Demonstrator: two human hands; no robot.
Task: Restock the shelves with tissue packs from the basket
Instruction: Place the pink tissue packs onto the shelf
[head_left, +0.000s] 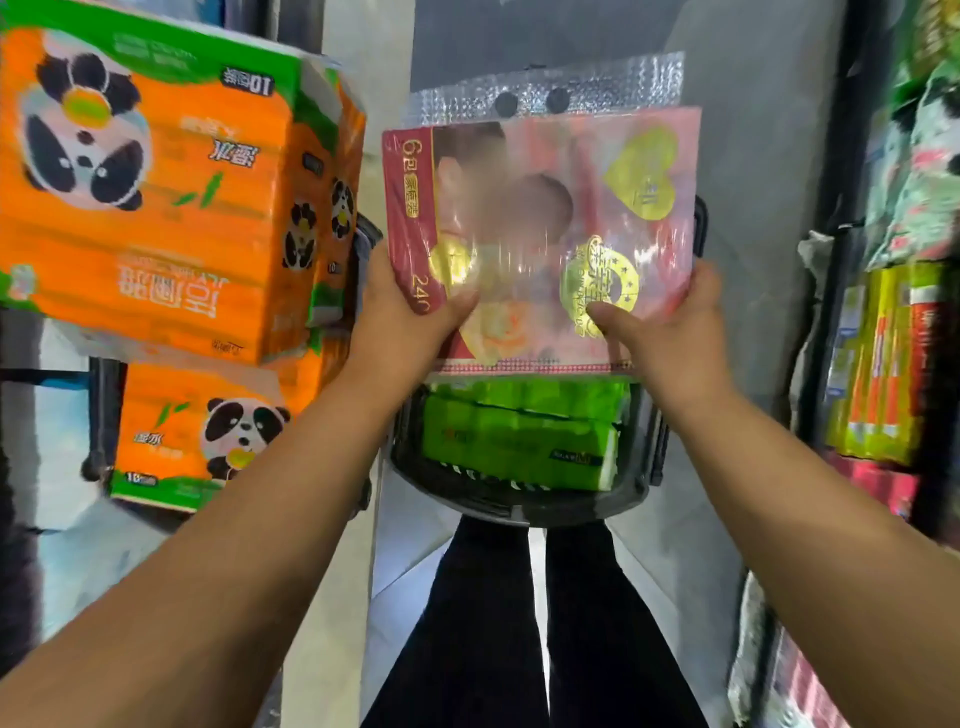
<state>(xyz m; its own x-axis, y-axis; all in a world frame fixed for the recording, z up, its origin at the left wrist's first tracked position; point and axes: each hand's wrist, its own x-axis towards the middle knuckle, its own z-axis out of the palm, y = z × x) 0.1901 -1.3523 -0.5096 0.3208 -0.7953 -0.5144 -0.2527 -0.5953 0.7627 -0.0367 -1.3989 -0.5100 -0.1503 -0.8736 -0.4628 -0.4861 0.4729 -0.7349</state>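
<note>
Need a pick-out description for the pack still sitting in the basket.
Find the dark basket mid-aisle, centre of view. Inside it, below the pink tissue pack that the left hand and right hand hold, lies the green tissue pack. Its solid green wrapper sets it apart from the pink one above and the orange panda packs at left.

A pink tissue pack (540, 234) bears a dark red side band, a gold heart and a gold round emblem; its clear handle strip (613, 85) is dimpled, with two dark holes. Bright green tissue packs (519, 441) fill a black basket (519, 512). Orange packs (156, 208) carry black-and-white panda prints, green borders and white lettering. Trousers (483, 623) are black. Shelf packets (878, 364) are yellow-green with red-orange stripes.
</note>
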